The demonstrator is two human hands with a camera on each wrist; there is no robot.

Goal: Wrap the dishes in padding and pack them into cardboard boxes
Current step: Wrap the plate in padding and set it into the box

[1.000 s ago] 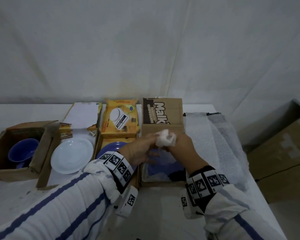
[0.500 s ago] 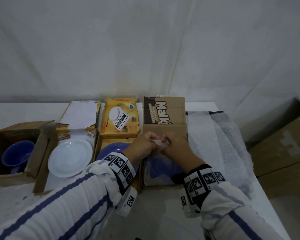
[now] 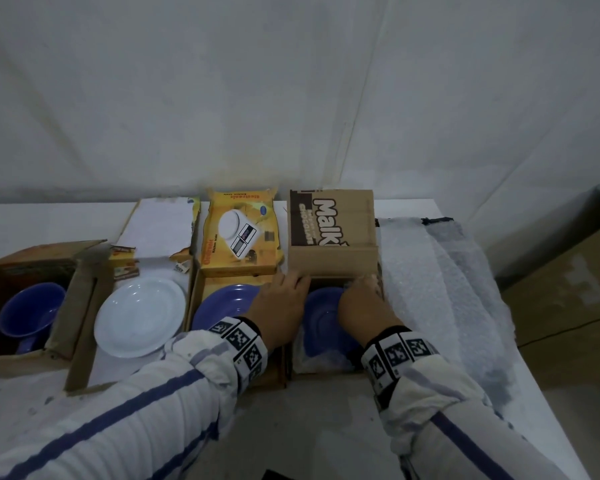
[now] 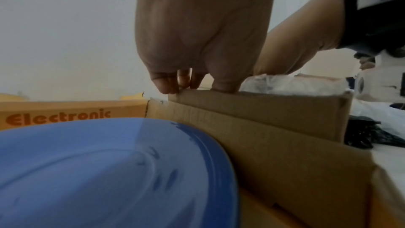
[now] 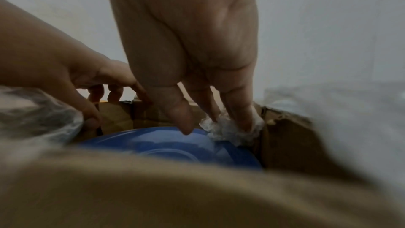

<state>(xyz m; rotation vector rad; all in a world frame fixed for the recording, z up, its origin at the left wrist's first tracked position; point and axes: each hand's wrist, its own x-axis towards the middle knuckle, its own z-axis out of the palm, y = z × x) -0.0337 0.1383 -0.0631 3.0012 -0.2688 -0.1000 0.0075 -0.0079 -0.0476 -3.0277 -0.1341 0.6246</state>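
A brown cardboard box (image 3: 333, 263) stands open on the table with a blue plate (image 3: 321, 317) lying inside on clear bubble wrap. My left hand (image 3: 281, 303) grips the top of the box's left wall (image 4: 263, 110), fingers curled over the edge and thumb inside. My right hand (image 3: 361, 303) reaches into the far right corner. Its straight fingers press a crumpled white padding wad (image 5: 228, 129) down beside the blue plate (image 5: 166, 143), and the thumb touches the plate's rim.
A second blue plate (image 3: 222, 306) lies in the yellow scale box (image 3: 239, 237) just left of my left hand. Further left are a white plate (image 3: 141, 315) and a blue mug (image 3: 28, 313) in another box. Bubble wrap sheets (image 3: 440, 289) cover the table's right side.
Both hands were holding and crumpling the white wad above the box. They have dropped: the right pushes the wad into the box corner, the left has taken the box's wall.
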